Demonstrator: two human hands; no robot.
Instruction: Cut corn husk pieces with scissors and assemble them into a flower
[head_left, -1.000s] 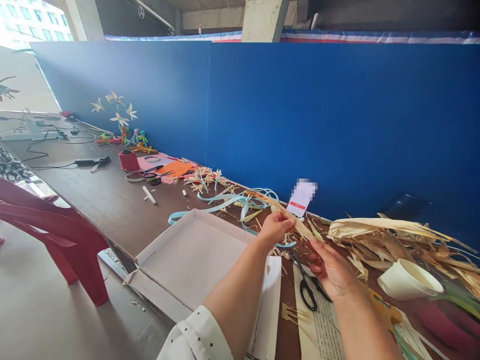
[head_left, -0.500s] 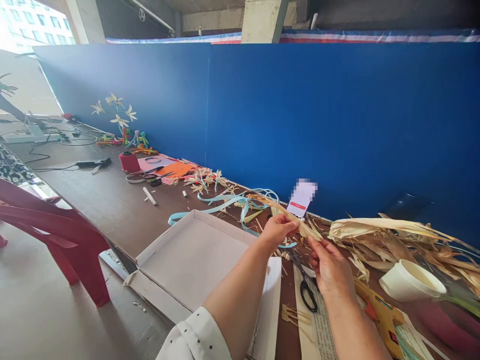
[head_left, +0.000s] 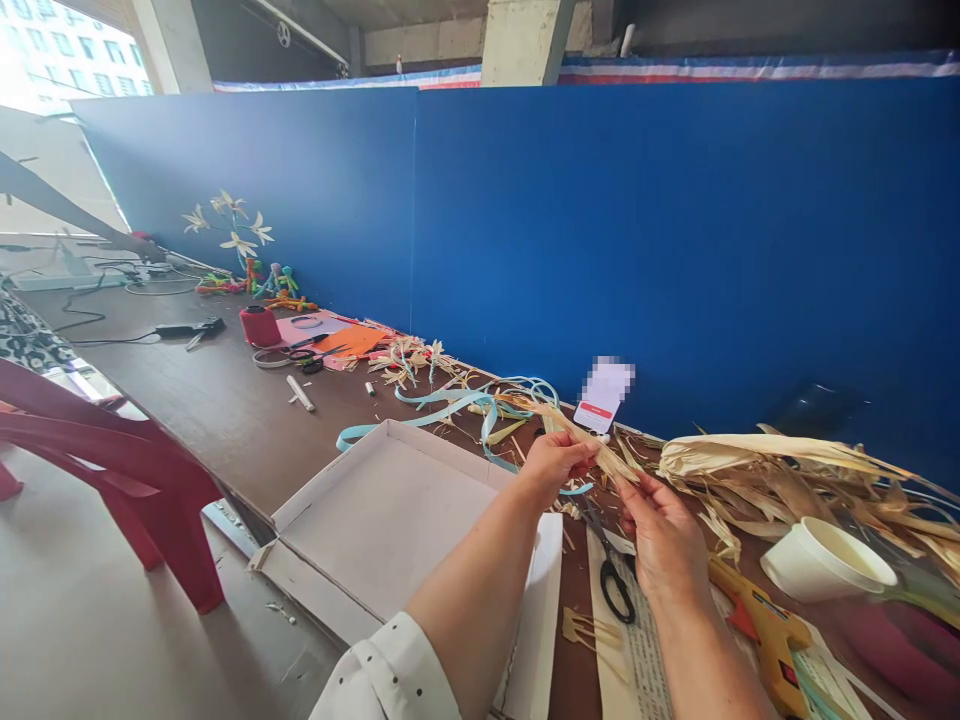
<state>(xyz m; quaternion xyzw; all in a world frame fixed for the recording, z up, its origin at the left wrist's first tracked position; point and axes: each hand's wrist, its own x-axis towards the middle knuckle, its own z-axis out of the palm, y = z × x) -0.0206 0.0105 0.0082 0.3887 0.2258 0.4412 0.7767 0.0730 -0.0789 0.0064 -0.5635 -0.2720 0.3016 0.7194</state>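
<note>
A strip of dried corn husk (head_left: 611, 463) stretches between my two hands above the table. My left hand (head_left: 556, 465) pinches its middle, with the tapering end pointing away to the upper left. Fingers of my right hand (head_left: 660, 530) are closed on the nearer, wider end. Below my right wrist lie black-handled scissors (head_left: 616, 592), partly hidden, on a printed sheet (head_left: 646, 640). Beyond to the right is a heap of dried corn husks (head_left: 780, 455). Close by my left forearm sits an open white cardboard box (head_left: 397, 520).
A white cup (head_left: 825, 560) and a yellow glue gun (head_left: 769, 635) are at the right. A phone (head_left: 604, 395) leans on the blue partition (head_left: 675, 230). Light-blue ribbon (head_left: 450, 408), red thread (head_left: 259, 326) and husk flowers (head_left: 238, 225) lie farther left. A red chair (head_left: 165, 500) stands at left.
My hands hold nearly the same place, and the husk strip has turned slightly between my fingers. At the far left, another person's arm has reached farther over the table.
</note>
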